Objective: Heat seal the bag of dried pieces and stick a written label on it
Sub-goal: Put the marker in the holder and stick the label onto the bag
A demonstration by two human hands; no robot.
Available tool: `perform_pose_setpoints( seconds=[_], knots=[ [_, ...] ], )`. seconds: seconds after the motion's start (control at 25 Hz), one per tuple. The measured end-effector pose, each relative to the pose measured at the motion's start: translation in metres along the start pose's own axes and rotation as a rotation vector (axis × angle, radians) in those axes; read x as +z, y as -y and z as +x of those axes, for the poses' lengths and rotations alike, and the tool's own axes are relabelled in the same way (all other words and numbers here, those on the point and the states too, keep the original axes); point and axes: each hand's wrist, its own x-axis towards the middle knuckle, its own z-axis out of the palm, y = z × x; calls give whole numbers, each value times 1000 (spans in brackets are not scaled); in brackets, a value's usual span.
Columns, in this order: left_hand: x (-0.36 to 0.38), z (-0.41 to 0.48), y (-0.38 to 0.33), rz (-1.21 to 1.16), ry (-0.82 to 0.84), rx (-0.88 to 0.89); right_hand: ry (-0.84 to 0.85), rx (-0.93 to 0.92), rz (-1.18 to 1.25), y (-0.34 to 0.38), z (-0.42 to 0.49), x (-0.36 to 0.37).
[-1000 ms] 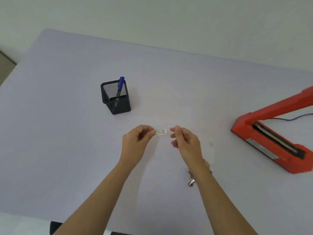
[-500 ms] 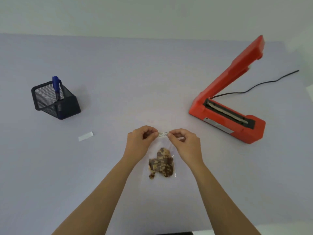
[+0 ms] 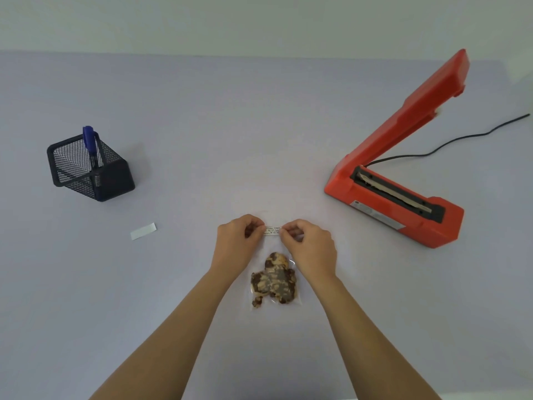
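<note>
Hardly anything had moved in the last half second: both hands kept the same pinch at the same spot. A second back, the right hand had been just clear of the label's end and the view had been turned away from the bag.

The left hand [image 3: 235, 243] pinched the left end of the small white handwritten label [image 3: 272, 230] between thumb and curled forefinger. The right hand [image 3: 311, 248] pinched the right end the same way, so the strip was stretched flat between them. It sat over the upper, empty part of the clear plastic bag of brown dried pieces [image 3: 274, 280], which lay flat on the pale lavender table [image 3: 202, 125] between the forearms. Whether the label already touched the film could not be told, since the plastic was almost invisible there.

The likely trouble lay in the laying-down. If one end dropped first, the strip could go on crooked or trap a crease. The adhesive might cling to a fingertip and pull the label back up, and the light bag would probably lift with it, as nothing pinned it. Pressing over the lumpy pieces would leave poor contact.

Well to the right stood the red heat sealer [image 3: 343, 180] with its arm raised and its black cable [image 3: 461, 138] trailing off behind. Well to the left lay a loose white paper strip [image 3: 143, 231], and beyond it a black mesh pen holder [image 3: 89, 174] holding a blue marker [image 3: 90, 141].
</note>
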Motion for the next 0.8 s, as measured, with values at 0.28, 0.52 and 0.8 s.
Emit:
perform_pose_setpoints(
  seconds=[0.28, 0.52, 0.8],
  knots=[
    [5, -4, 5, 113, -48, 128, 5, -44, -86, 4, 3, 6],
    [13, -4, 9, 217, -115, 256, -24, -79, -120, 5, 6, 10],
    [13, -8, 24, 298, -124, 412, -63, -386, -120, -16, 6, 10]
  ],
)
